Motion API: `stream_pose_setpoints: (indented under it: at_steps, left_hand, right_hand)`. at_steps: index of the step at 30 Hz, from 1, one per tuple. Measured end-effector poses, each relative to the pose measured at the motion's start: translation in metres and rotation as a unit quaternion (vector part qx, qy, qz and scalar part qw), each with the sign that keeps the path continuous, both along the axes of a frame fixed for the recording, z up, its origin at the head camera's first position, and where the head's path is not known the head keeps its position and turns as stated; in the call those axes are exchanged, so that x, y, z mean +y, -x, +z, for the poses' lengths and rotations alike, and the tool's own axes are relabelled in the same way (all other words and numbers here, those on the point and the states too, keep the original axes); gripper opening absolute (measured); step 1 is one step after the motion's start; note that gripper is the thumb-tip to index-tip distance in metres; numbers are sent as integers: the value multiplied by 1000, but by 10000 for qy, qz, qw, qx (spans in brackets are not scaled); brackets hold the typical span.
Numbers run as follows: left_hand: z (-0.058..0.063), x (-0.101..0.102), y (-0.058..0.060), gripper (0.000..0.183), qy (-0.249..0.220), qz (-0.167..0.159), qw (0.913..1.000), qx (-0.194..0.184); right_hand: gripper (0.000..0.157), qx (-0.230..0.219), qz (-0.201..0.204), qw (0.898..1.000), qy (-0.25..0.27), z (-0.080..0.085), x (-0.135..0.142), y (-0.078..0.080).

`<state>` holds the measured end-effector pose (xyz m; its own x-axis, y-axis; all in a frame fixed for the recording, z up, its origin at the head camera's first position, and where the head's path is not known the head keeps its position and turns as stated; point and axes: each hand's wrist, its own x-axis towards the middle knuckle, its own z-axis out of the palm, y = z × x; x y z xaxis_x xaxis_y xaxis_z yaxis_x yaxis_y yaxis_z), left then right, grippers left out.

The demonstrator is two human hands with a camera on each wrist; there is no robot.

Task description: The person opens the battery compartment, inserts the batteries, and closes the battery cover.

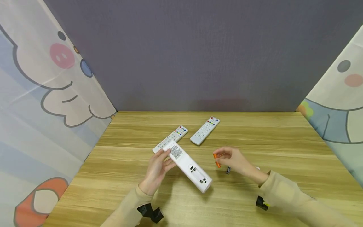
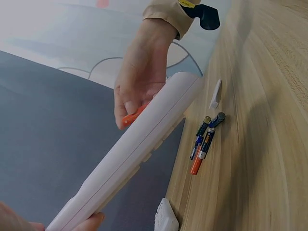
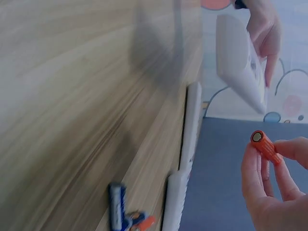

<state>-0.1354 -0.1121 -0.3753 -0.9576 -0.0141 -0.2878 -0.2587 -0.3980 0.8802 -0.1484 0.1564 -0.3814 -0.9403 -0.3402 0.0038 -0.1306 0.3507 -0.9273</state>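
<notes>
My left hand (image 1: 155, 171) grips a white remote control (image 1: 185, 164) near one end, back side up and raised over the table. Its battery compartment (image 1: 198, 175) is uncovered, with no battery inside. Just right of the remote, my right hand (image 1: 234, 160) pinches an orange battery (image 1: 216, 160) between thumb and fingertips. The right wrist view shows one flat end of this orange battery (image 3: 263, 144). Below that hand, a dark battery (image 1: 228, 170) lies on the wood; in the left wrist view several loose batteries (image 2: 207, 142) lie close together, one partly orange.
Two more white remotes lie button side up farther back, one (image 1: 204, 130) at the middle and another (image 1: 173, 138) partly behind the held remote. A small white piece (image 2: 216, 94) lies near the batteries. A grey panel (image 1: 210, 56) rises behind the wooden table (image 1: 119, 157).
</notes>
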Motion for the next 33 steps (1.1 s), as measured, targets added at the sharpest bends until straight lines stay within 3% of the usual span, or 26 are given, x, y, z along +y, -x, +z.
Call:
stream_pose_setpoints:
  at_steps: [9,19,27,33]
  left_hand:
    - [3,4,-1,35,-94,-44,9999,33]
    - [3,8,0,34,-192,-40,9998,8]
    - [3,10,0,31,-248,-85,9997,23]
    - [3,12,0,31,-285,-78,9996,48]
  right_hand:
    - [30,-202,350,9983,413,4,-9,-9]
    - [33,-457,257,9950,848,6,-22,-16]
    - [28,-84,138,9984,539,4,-28,-19]
    - [27,-98,208,9988,424,4,-32,-20]
